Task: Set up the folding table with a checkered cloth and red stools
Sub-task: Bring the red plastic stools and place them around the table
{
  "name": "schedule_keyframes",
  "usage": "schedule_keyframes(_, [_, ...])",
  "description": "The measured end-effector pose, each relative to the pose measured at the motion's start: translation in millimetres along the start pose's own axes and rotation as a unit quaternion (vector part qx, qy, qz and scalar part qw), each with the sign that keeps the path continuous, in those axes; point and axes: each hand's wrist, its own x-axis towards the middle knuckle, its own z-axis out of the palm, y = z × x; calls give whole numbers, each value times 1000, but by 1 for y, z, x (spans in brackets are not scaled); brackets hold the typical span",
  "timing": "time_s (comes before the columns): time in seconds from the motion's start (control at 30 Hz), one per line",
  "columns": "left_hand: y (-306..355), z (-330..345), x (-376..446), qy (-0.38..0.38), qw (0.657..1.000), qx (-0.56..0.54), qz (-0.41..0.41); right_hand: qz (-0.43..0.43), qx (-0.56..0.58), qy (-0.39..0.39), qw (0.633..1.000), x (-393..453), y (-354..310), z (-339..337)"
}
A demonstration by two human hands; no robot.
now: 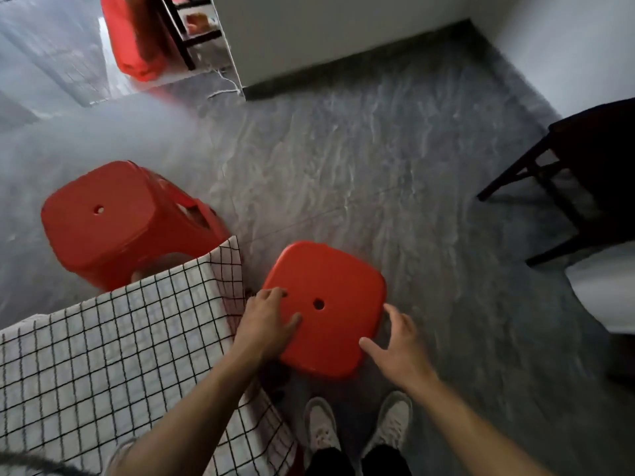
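A red plastic stool (330,290) with a hole in its seat stands on the floor just in front of my feet. My left hand (268,321) lies flat on the seat's left side, fingers spread. My right hand (398,345) is open at the seat's right front corner, thumb touching the edge. A second red stool (113,218) stands further left, partly behind the table corner. The white cloth with black checks (113,345) covers the table at the lower left and hangs over its corner.
A dark chair (584,180) stands at the right edge. A white wall corner (309,39) and a red bag-like object (137,39) by a dark frame lie at the back. My two light shoes (357,427) are below the stool. Grey floor stretches across the middle.
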Motion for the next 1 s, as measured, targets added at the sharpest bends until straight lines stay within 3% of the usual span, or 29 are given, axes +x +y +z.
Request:
schedule_keyframes(0.13, [-15, 37, 64, 14, 999, 36, 9, 34, 17, 24, 999, 52, 21, 46])
schedule_keyframes(0.23, [-21, 58, 99, 13, 996, 76, -41, 52, 29, 35, 998, 83, 32, 80])
schedule_keyframes(0.3, [-26, 69, 114, 13, 994, 77, -72, 63, 13, 64, 996, 94, 34, 96])
schedule_keyframes(0.47, [-34, 80, 118, 55, 995, 59, -62, 76, -2, 98, 992, 97, 33, 103])
schedule_keyframes(0.77, [13, 76, 155, -6, 987, 127, 97, 175, 79, 116, 974, 66, 43, 112])
schedule_keyframes(1.0, [14, 73, 157, -6, 984, 110, 143, 159, 59, 132, 977, 64, 55, 110])
